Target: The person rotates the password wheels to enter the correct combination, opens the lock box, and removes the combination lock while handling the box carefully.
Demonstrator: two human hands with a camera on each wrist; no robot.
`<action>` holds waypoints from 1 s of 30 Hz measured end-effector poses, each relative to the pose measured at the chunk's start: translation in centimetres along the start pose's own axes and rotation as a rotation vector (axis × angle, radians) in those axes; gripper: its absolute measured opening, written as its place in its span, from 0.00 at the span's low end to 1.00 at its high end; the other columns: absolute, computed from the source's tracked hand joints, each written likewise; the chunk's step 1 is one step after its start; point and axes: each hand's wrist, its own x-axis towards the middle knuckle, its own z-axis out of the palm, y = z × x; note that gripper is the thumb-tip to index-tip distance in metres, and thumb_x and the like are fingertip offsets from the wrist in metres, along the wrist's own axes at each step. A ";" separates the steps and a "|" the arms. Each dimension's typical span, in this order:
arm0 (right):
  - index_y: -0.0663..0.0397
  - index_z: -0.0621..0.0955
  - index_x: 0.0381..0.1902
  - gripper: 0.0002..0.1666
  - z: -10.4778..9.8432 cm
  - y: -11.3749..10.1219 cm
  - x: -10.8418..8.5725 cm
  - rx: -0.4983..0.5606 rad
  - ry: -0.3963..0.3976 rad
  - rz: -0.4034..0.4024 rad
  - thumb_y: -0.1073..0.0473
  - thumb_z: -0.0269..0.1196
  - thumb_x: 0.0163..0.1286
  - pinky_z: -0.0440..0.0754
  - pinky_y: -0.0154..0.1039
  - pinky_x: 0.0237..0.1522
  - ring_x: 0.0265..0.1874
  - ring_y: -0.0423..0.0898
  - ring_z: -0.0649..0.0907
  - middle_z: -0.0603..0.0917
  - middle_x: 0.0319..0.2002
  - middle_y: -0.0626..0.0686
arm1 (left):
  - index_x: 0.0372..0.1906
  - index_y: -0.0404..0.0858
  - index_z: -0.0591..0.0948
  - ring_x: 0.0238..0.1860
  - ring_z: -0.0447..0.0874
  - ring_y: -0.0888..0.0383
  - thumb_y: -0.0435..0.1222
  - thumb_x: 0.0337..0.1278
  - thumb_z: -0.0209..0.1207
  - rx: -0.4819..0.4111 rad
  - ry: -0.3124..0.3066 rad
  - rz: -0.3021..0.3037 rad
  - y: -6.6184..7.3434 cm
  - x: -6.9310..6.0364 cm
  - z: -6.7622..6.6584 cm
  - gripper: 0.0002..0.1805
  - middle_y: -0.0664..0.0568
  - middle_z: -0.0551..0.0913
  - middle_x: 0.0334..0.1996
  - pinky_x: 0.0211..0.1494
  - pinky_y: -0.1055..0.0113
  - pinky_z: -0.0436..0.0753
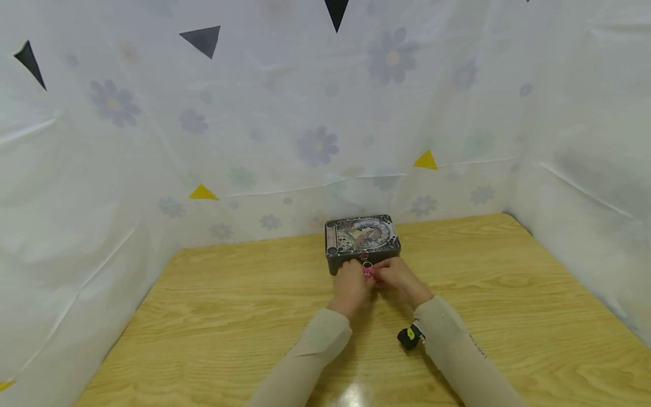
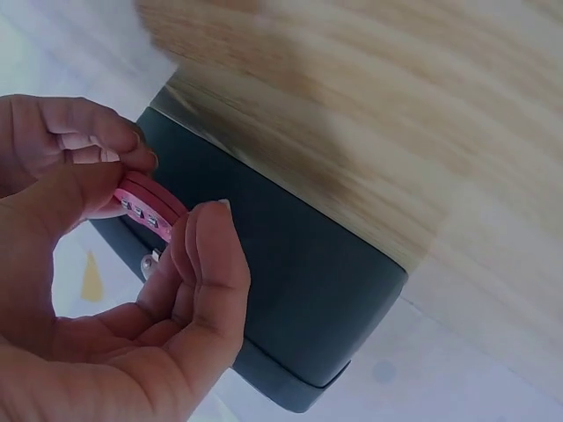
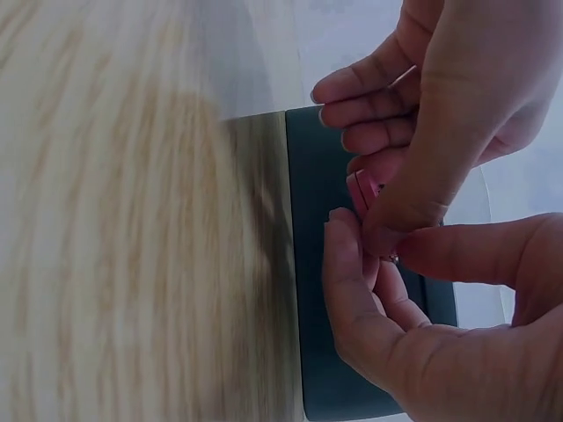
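A pink combination padlock (image 1: pixel 368 273) with number dials is held up against the front of a dark tin box (image 1: pixel 333 264). Its silver shackle (image 1: pixel 367 264) shows just below the box's front clasp (image 1: pixel 364 256); whether it passes through the clasp cannot be made out. My left hand (image 1: pixel 351 287) grips the padlock (image 2: pixel 149 207) between thumb and curled fingers, leaving the dials showing in the left wrist view. From the other side, my right hand (image 3: pixel 457 352) pinches the padlock's end with thumb and fingers. In the right wrist view the left thumb covers most of the padlock (image 3: pixel 358 190).
The box's printed lid (image 1: pixel 362 233) is down. It stands near the back edge of the wooden table (image 1: pixel 229 316), before a flowered white curtain (image 1: pixel 285 113) that also hangs at both sides. A small black camera (image 1: pixel 408 337) is strapped at the right wrist.
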 end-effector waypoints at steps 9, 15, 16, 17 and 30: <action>0.79 0.79 0.41 0.15 0.8 -0.1 0.3 0.092 0.017 0.043 0.66 0.56 0.68 0.82 0.31 0.30 0.24 0.37 0.78 0.80 0.24 0.48 | 0.39 0.30 0.80 0.40 0.82 0.47 0.43 0.46 0.71 -0.017 0.045 -0.018 -0.4 0.3 0.1 0.22 0.42 0.82 0.34 0.45 0.57 0.83; 0.76 0.79 0.34 0.10 1.0 0.1 0.5 0.150 0.137 0.027 0.70 0.55 0.66 0.77 0.30 0.26 0.22 0.38 0.75 0.76 0.23 0.48 | 0.41 0.30 0.80 0.41 0.82 0.47 0.44 0.47 0.71 -0.076 0.052 0.004 -0.3 0.1 -0.2 0.23 0.42 0.82 0.36 0.46 0.57 0.82; 0.76 0.78 0.34 0.09 0.9 0.2 0.4 0.158 0.140 0.023 0.70 0.54 0.66 0.77 0.30 0.26 0.22 0.38 0.75 0.76 0.23 0.48 | 0.41 0.30 0.80 0.41 0.82 0.47 0.44 0.47 0.71 -0.083 0.060 0.009 -0.3 0.1 -0.2 0.23 0.42 0.82 0.35 0.46 0.57 0.82; 0.76 0.78 0.34 0.09 0.8 0.1 0.4 0.158 0.142 0.019 0.70 0.54 0.66 0.77 0.30 0.26 0.22 0.38 0.75 0.76 0.23 0.48 | 0.40 0.30 0.80 0.40 0.82 0.47 0.44 0.46 0.72 -0.090 0.066 0.013 -0.2 0.1 -0.2 0.23 0.42 0.82 0.35 0.45 0.58 0.82; 0.77 0.78 0.37 0.10 0.8 -0.1 0.3 0.248 0.163 0.082 0.70 0.55 0.68 0.81 0.33 0.26 0.21 0.39 0.77 0.78 0.21 0.49 | 0.36 0.31 0.80 0.37 0.82 0.47 0.43 0.41 0.75 -0.149 0.079 -0.014 0.1 0.0 -0.2 0.23 0.44 0.81 0.31 0.41 0.57 0.82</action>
